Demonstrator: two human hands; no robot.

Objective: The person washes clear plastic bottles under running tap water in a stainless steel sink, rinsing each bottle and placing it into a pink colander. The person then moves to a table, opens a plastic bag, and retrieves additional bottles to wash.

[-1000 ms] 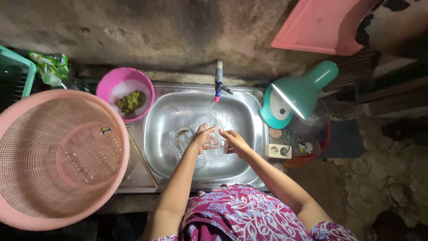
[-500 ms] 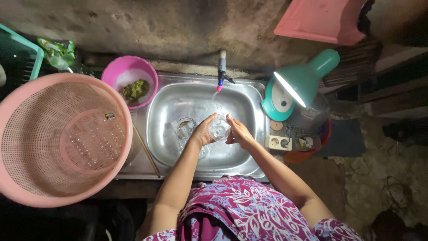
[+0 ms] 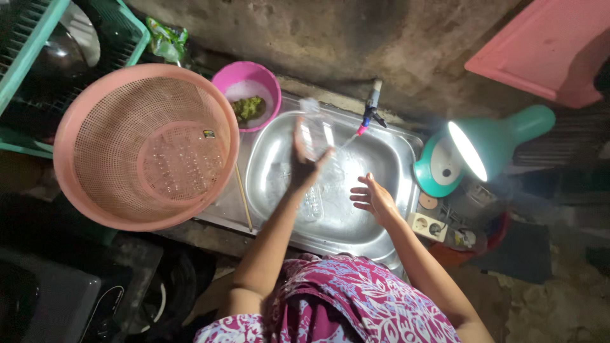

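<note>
My left hand (image 3: 306,164) holds a clear glass (image 3: 312,130) lifted over the left part of the steel sink (image 3: 394,222). My right hand (image 3: 372,197) hovers over the sink's middle with its fingers spread, holding nothing. A tap (image 3: 372,109) at the sink's back rim runs a thin stream of water toward the basin. Another clear glass item (image 3: 311,202) lies in the sink bottom below my left wrist.
A big pink mesh basket (image 3: 145,146) sits left of the sink. Behind it stand a small pink bowl (image 3: 248,89) with green scraps and a green crate (image 3: 38,76). A lit teal desk lamp (image 3: 473,149) and a socket strip (image 3: 427,225) are on the right.
My left hand has lifted the glass up and to the left, away from the water stream. My right hand has let go and stays over the sink.
</note>
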